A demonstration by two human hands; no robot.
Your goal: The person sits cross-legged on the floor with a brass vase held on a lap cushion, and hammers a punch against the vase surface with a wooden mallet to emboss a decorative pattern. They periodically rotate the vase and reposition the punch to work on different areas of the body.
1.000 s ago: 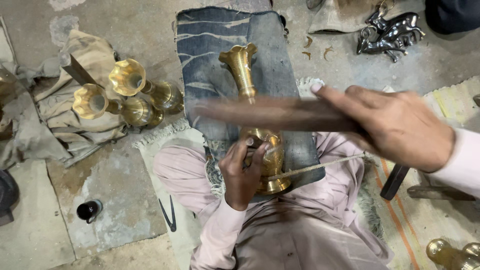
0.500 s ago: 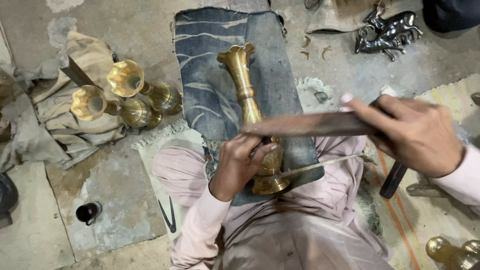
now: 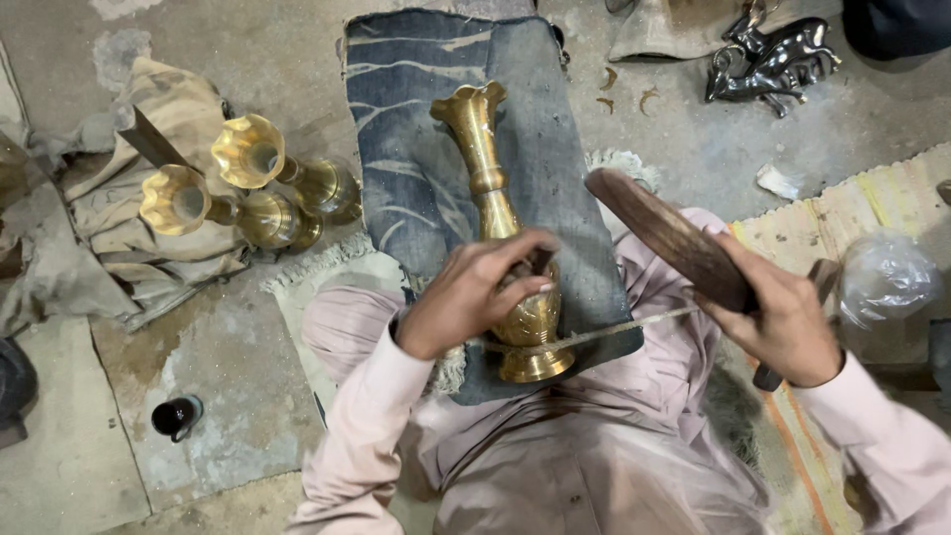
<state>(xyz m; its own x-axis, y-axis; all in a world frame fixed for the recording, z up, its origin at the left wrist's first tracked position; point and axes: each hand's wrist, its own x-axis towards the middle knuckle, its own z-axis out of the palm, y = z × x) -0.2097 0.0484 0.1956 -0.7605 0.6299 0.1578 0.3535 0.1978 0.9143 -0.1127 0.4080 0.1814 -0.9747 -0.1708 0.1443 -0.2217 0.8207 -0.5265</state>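
Head view, looking down on a seated person's lap. Left hand (image 3: 475,292) is clamped around the lower body of a brass vase (image 3: 500,228), fingers (image 3: 520,248) curled over it and apparently pinching a small dark tool against the metal; the tool itself is too hidden to identify. Right hand (image 3: 783,322) is closed on a flat wooden paddle (image 3: 664,233), raised and tilted beside the vase, clear of it. The vase lies lengthwise on a dark blue cloth (image 3: 416,149) draped over the lap, foot toward the body, flared mouth pointing away. A thin cord or rod (image 3: 614,330) crosses the vase just above its foot, directly under the left fingers.

Beyond the left hand, well apart, two more brass vases (image 3: 258,188) lie on a crumpled tan cloth (image 3: 119,228) on the floor. A small black cup (image 3: 176,416) sits on the concrete out to the left of that hand. Far beyond the right hand, a dark metal animal figure (image 3: 773,59) rests on the floor; a clear plastic bag (image 3: 882,282) lies just to its right.

Risk, as judged: the paddle hangs near the left fingers, so a mis-aimed stroke could hit knuckles instead of the tool. The vase rests on soft cloth, held by one hand only; a glancing blow could roll it and mar the surface.
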